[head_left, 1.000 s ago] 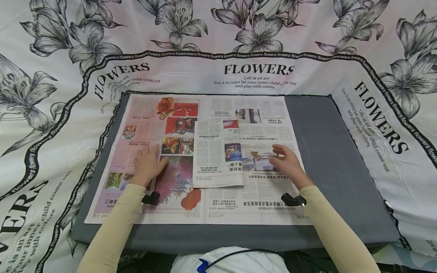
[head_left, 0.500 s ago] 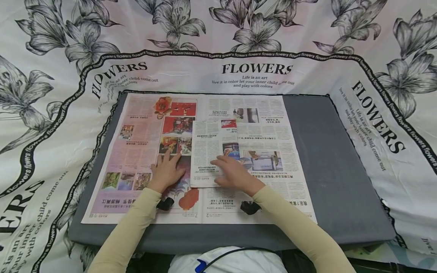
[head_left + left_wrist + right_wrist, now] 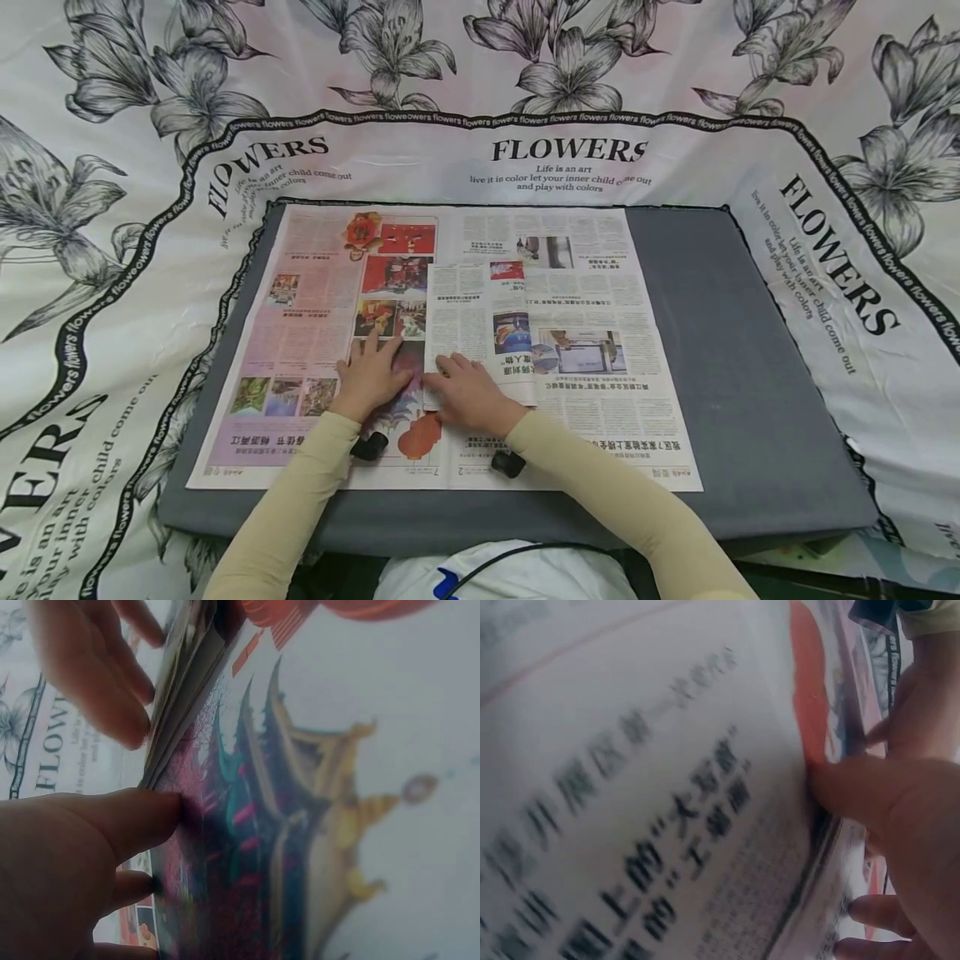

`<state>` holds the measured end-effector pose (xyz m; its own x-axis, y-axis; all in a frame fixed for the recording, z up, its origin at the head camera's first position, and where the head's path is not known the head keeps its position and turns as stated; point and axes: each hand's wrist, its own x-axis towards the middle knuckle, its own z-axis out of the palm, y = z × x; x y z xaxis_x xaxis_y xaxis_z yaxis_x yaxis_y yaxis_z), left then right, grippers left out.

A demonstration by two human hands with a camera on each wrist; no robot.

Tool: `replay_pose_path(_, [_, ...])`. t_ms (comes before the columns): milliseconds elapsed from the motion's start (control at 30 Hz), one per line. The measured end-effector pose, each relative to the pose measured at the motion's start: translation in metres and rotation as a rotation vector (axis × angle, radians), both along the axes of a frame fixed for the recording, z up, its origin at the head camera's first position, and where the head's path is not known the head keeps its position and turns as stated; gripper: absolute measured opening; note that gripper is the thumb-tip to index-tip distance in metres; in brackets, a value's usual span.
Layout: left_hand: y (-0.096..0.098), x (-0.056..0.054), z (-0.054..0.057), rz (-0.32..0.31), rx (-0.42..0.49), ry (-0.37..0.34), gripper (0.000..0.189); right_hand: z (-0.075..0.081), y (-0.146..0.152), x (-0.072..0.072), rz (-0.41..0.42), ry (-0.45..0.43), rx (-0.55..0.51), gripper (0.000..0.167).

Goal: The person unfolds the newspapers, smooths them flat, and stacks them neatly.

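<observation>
A folded newspaper (image 3: 476, 308) lies near the middle of a spread newspaper sheet (image 3: 585, 458). My left hand (image 3: 369, 379) rests on the printed sheet just left of the folded paper, fingers spread. Over the lower left corner of the folded paper lies my right hand (image 3: 472, 396), its thumb near the left edge. In the left wrist view, the layered edge of the folded newspaper (image 3: 191, 675) shows between the left thumb and the right hand's fingers (image 3: 124, 731). The right wrist view has the right thumb (image 3: 847, 787) beside a dark paper edge, fingers apart from it.
A grey table top (image 3: 742, 367) carries the newspapers. White cloth (image 3: 420, 154) with flower prints and lettering surrounds it at the back and sides. Small black wrist cameras (image 3: 370, 447) sit on both wrists. A cable (image 3: 517, 552) crosses the person's lap.
The right hand has swept left from the spread sheet across to the folded newspaper's lower left corner. The left hand has shifted right, closer to the folded paper.
</observation>
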<state>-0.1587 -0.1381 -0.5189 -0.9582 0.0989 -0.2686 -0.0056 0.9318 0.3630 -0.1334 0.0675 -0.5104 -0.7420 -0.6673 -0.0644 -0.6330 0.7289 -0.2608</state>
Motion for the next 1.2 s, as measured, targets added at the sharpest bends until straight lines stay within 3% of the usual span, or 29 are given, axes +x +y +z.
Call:
replay_pose_path(200, [0.000, 0.000, -0.001, -0.003, -0.004, 0.011, 0.072, -0.004, -0.001, 0.002, 0.002, 0.022, -0.021, 0.051])
replay_pose_path(467, [0.000, 0.000, -0.002, -0.010, -0.008, 0.019, 0.070, 0.004, 0.005, -0.003, 0.128, 0.010, -0.087, 0.046])
replay_pose_path(600, [0.001, 0.000, -0.001, -0.008, -0.012, 0.017, 0.070, 0.008, 0.004, -0.004, 0.154, 0.019, -0.081, 0.040])
replay_pose_path(767, [0.000, -0.001, -0.002, -0.008, -0.011, 0.020, 0.069, 0.009, 0.000, -0.007, 0.098, -0.032, -0.035, 0.033])
replay_pose_path(967, [0.001, 0.000, -0.004, -0.008, -0.013, 0.021, 0.069, 0.009, 0.000, -0.011, 0.050, -0.121, -0.021, 0.040])
replay_pose_path(1200, [0.000, 0.002, -0.005, -0.015, -0.007, 0.031, 0.069, 0.008, 0.000, -0.012, 0.031, -0.077, -0.080, 0.029])
